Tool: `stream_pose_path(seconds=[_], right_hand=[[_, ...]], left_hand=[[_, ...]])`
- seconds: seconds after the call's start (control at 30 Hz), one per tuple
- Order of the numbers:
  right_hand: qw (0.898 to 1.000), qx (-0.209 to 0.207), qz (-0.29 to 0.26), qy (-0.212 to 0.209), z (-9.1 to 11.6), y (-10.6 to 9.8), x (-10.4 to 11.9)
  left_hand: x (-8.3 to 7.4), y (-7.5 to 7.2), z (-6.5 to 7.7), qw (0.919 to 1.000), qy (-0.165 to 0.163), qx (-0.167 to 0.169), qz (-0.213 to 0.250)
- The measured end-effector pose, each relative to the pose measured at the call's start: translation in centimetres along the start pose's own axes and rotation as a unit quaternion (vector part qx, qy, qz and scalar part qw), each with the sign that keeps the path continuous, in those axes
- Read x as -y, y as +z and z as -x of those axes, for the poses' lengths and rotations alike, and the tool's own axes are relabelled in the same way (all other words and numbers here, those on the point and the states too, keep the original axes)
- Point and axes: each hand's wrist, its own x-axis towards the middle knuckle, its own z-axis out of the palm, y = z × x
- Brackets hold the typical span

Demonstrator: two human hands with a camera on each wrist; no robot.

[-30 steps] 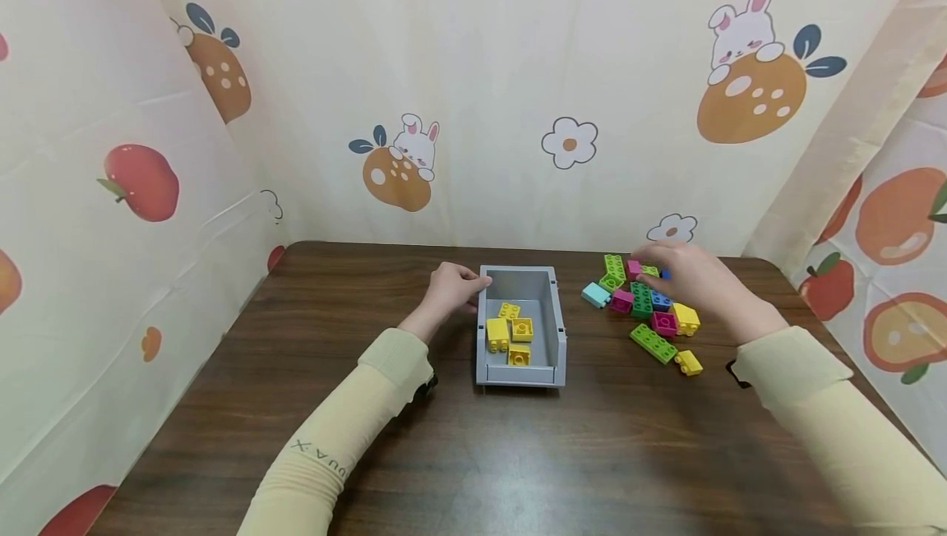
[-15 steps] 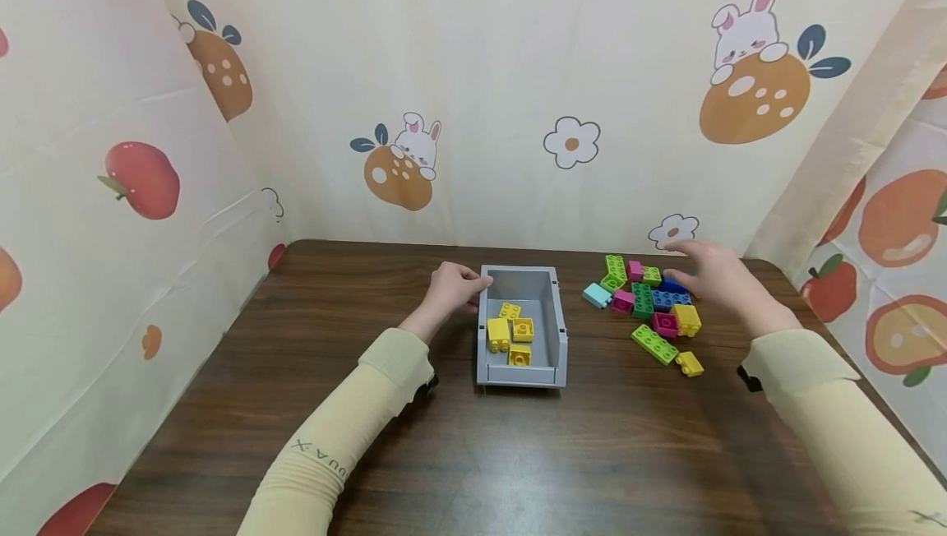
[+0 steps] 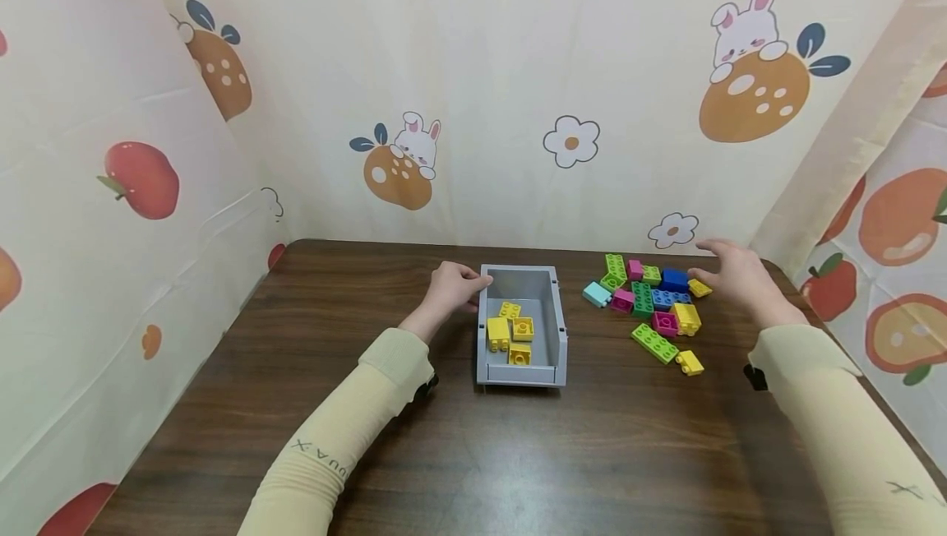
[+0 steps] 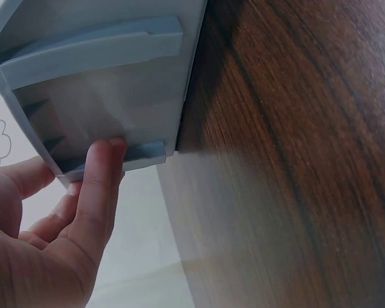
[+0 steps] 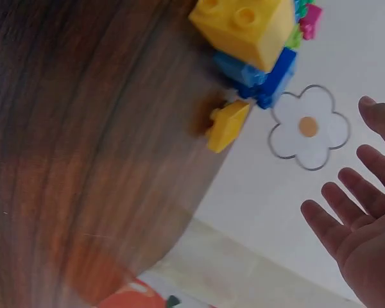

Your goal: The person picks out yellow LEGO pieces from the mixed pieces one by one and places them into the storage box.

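Observation:
A grey storage bin (image 3: pixel 521 376) stands mid-table with several yellow bricks (image 3: pixel 498 334) in it. My left hand (image 3: pixel 449 285) pinches its left wall near the far corner, thumb at the rim. In the left wrist view, two fingers (image 4: pixel 97 173) lie against the bin's ribbed outer side (image 4: pixel 102 102). My right hand (image 3: pixel 740 277) hovers with spread fingers, holding nothing, just right of a small yellow brick (image 3: pixel 699 288). That same yellow brick (image 5: pixel 228 126) shows beside the blue bricks in the right wrist view, apart from the right hand (image 5: pixel 366 218).
Left of the right hand lies a loose group of bricks: light blue (image 3: pixel 597 294), dark green (image 3: pixel 642 300), magenta (image 3: pixel 665 323), blue (image 3: pixel 674 279) and a larger yellow one (image 3: pixel 685 319). Nearer are a lime brick (image 3: pixel 654 344) and a small yellow one (image 3: pixel 690 363). A printed curtain (image 3: pixel 488 182) hangs behind the table.
My right hand has moved rightward from above the bricks to their right side, uncovering the blue bricks and the small yellow one. The left hand and bin stay in place.

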Motion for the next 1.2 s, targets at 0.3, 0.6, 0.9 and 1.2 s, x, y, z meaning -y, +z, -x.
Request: stream_pose_path(seconds=[0.3, 0.6, 0.9, 1.2], right_hand=[[0.999, 0.019, 0.000, 0.028, -0.6, 1.4, -2.1], [0.995, 0.081, -0.003, 0.062, -1.1, 2.5, -3.4], [0.993, 0.103, 0.002, 0.058, -1.5, 3.9, -4.3], [0.993, 0.098, 0.026, 0.058, -1.9, 4.6, -4.7]], left_hand=[[0.2, 0.0, -0.2, 1.0000, -0.004, 0.002, 0.004], [0.2, 0.0, -0.1, 1.0000, -0.004, 0.005, 0.004], [0.1, -0.1, 0.0, 0.9999, -0.007, 0.006, 0.014], [-0.1, -0.2, 0.0, 0.9999, -0.009, 0.009, 0.009]])
